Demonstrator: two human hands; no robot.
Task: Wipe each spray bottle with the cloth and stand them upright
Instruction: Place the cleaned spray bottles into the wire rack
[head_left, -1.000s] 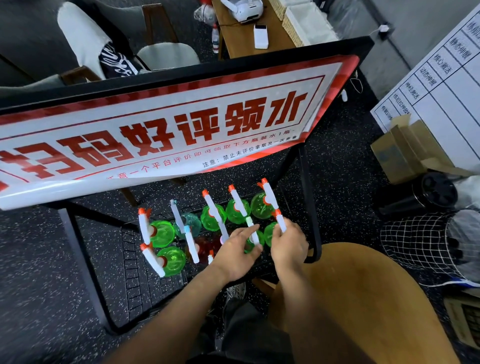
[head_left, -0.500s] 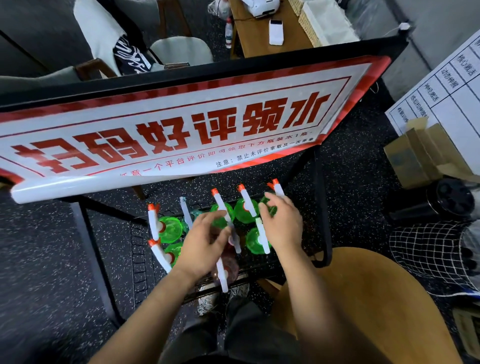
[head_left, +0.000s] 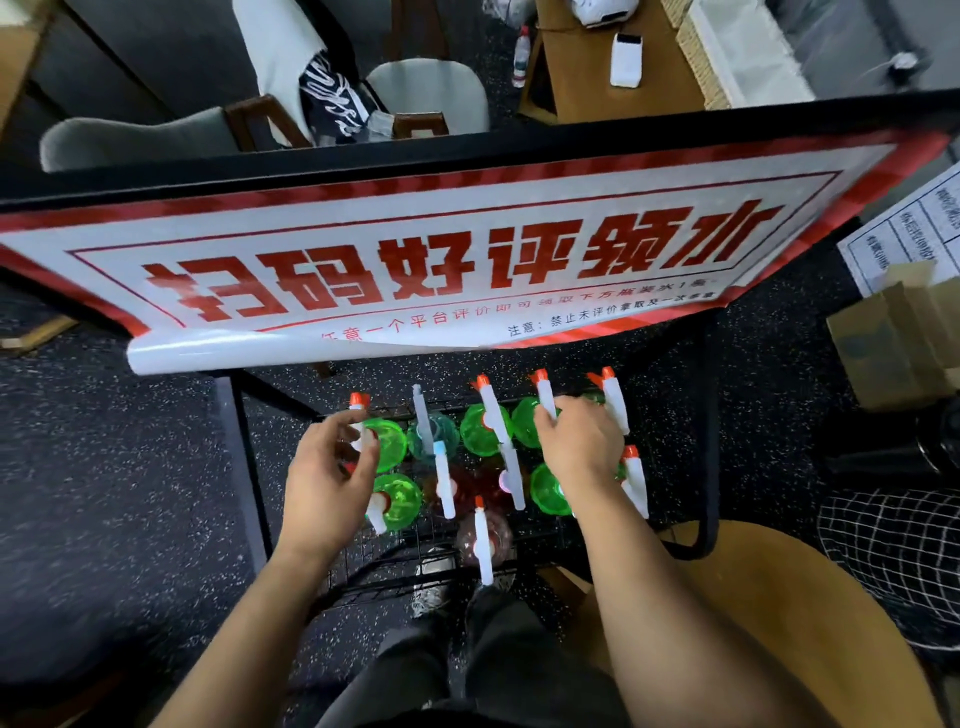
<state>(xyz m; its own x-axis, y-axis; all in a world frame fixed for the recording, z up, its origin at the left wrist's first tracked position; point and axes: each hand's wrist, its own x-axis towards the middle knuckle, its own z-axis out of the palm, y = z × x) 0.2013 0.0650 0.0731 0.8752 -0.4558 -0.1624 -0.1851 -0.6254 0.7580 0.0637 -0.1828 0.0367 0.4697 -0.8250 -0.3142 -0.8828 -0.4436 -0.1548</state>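
A large white banner with red lettering (head_left: 441, 270) hangs on a black frame above a black wire shelf (head_left: 415, 551), where translucent green spray bottles with white trigger heads (head_left: 480, 431) stand upright in rows. Both bare forearms reach forward and down from the near edge: the left hand (head_left: 327, 478) has loosely curled, slightly parted fingers (head_left: 358, 441) touching the white head of the far-left green bottle (head_left: 387, 444). The right hand (head_left: 582, 449) lies knuckles-up over the right-hand bottles, its fingertips (head_left: 545, 415) against a white trigger head (head_left: 545, 397); whether it grips cannot be told.
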